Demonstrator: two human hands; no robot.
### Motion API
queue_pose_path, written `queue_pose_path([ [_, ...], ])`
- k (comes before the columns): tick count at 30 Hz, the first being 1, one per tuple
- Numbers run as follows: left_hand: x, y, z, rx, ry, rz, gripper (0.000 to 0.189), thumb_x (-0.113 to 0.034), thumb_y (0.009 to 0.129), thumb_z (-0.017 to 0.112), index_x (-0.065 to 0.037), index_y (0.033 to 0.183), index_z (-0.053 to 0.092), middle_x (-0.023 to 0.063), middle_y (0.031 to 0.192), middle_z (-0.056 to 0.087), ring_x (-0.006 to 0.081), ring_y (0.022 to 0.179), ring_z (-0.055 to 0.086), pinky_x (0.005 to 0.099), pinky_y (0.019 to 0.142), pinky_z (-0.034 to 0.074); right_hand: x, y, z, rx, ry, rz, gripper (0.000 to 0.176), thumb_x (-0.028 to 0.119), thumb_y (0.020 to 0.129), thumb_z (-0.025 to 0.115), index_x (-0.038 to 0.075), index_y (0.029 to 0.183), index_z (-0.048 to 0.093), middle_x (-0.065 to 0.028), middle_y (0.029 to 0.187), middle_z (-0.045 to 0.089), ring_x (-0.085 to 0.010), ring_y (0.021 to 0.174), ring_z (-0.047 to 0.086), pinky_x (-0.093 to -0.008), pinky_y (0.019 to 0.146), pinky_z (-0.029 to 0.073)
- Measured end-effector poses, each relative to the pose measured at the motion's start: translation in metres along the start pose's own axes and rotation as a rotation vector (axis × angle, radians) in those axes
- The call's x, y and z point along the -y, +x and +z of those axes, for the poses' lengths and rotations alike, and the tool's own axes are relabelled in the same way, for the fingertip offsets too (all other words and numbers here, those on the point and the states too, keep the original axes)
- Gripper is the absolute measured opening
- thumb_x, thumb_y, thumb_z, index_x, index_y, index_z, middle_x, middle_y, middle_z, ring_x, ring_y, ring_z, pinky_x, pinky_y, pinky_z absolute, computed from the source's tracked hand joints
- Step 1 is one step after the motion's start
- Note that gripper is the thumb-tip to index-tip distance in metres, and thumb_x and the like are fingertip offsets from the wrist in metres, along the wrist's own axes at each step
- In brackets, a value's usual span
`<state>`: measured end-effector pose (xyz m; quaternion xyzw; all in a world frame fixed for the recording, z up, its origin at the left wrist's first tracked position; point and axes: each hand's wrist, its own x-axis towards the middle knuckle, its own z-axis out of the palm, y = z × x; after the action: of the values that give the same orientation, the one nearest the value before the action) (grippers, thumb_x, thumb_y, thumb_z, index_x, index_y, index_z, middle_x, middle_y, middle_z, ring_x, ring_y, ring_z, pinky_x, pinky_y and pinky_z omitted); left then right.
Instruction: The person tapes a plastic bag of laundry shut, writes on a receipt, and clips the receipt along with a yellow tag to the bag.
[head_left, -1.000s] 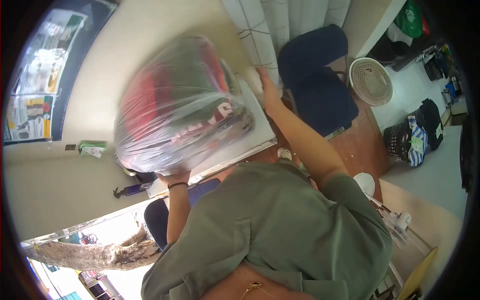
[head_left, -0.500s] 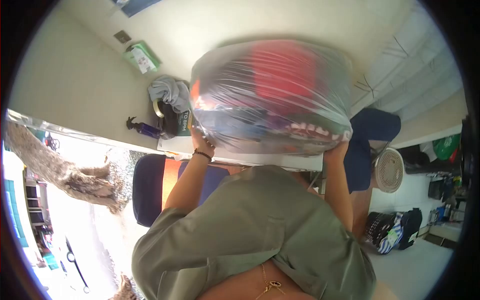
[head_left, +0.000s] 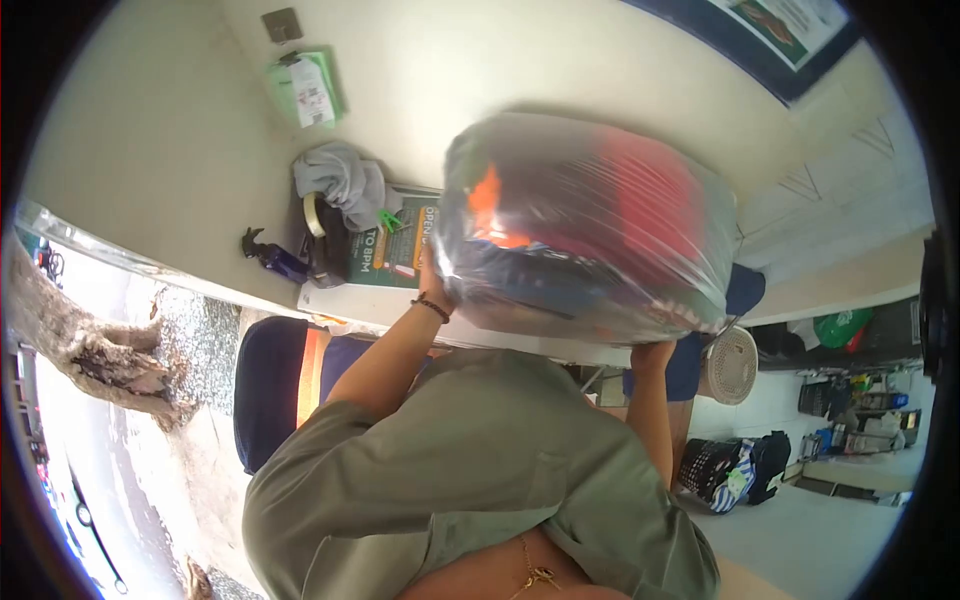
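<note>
A large clear plastic bag (head_left: 590,225), stuffed with folded cloth in red, orange, blue and dark colours, is held up in front of me between both hands. My left hand (head_left: 437,282), with a dark beaded bracelet at the wrist, grips its lower left side; the fingers are partly hidden against the plastic. At the lower right corner, my right hand (head_left: 652,354) supports the bag from below, its fingers mostly out of sight under it. Just left of the bag, a green sign (head_left: 388,245) with opening hours lies on the white table.
A grey cloth (head_left: 345,185), a tape roll (head_left: 316,215) and a dark blue spray bottle (head_left: 277,262) crowd the table's left end. Chairs flank me, one with a dark backrest (head_left: 270,390). On the right stand a woven bin (head_left: 728,366) and a filled basket (head_left: 708,470).
The bag has shifted right and slightly down in view, tilting with its right end lower. More of the green sign shows. Both hands keep hold, and the camera view has turned.
</note>
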<state>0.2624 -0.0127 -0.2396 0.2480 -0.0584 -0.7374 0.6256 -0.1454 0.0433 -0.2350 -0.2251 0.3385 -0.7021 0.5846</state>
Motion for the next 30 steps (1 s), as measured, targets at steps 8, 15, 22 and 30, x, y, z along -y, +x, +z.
queue_pose_path([
  [8, -0.028, 0.029, -0.057, -0.256, 0.689, -0.147, 0.063, -0.063, 0.091, 0.046, -0.013, 0.128, 0.055, 0.006, 0.127, 0.058, 0.0175, 0.097, 0.057, 0.0343, 0.083, 0.046, 0.144, 0.008, 0.009, -0.531, -0.52, -0.385, 0.035, 0.03, 0.096, 0.052, 0.006, 0.12, 0.057, -0.0084, 0.113, 0.061, -0.0221, 0.108, 0.056, -0.0357, 0.097, 0.043],
  [15, -0.104, 0.049, 0.118, 0.268, 0.976, 0.635, 0.054, -0.038, 0.098, 0.047, -0.001, 0.138, 0.047, 0.0172, 0.14, 0.048, 0.028, 0.131, 0.043, 0.0341, 0.11, 0.031, 0.188, 0.032, 0.243, -0.019, -1.228, -0.937, 0.043, 0.021, 0.096, 0.054, 0.0, 0.133, 0.054, -0.0119, 0.136, 0.054, -0.0243, 0.13, 0.045, -0.0366, 0.113, 0.028],
  [22, -0.098, 0.026, 0.178, 0.308, 1.345, 0.44, 0.04, -0.039, 0.085, 0.065, 0.001, 0.092, 0.07, 0.0155, 0.082, 0.068, 0.0225, 0.082, 0.064, 0.0358, 0.076, 0.049, 0.114, 0.057, 0.258, 0.404, -1.883, -0.683, 0.045, 0.033, 0.088, 0.065, 0.01, 0.126, 0.059, -0.0145, 0.128, 0.059, -0.0343, 0.12, 0.053, -0.042, 0.104, 0.038],
  [30, -0.078, -0.02, 0.161, 0.309, 1.337, 1.018, 0.034, -0.036, 0.074, 0.075, -0.003, 0.081, 0.067, 0.014, 0.071, 0.06, 0.0335, 0.072, 0.054, 0.0424, 0.069, 0.044, 0.133, 0.025, 0.279, 0.407, -2.115, -0.587, 0.043, 0.044, 0.089, 0.061, 0.009, 0.115, 0.063, -0.0105, 0.117, 0.064, -0.0327, 0.11, 0.057, -0.0446, 0.097, 0.038],
])
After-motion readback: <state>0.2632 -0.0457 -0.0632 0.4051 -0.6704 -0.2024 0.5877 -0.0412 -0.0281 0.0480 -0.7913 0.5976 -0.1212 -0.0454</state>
